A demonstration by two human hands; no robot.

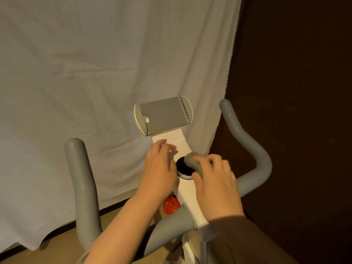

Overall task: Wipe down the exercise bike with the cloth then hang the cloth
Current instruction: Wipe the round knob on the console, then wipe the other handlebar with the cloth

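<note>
The exercise bike's white centre column runs up to a grey tablet holder. A black round knob sits on the column between my hands. My right hand grips a small grey cloth and holds it on the knob's right side. My left hand rests on the column just left of the knob, fingers spread and relaxed. Grey handlebars rise on both sides, the left handlebar and the right handlebar.
A white sheet hangs as a backdrop behind the bike. A dark wall fills the right side. A red object shows below the column, near the floor.
</note>
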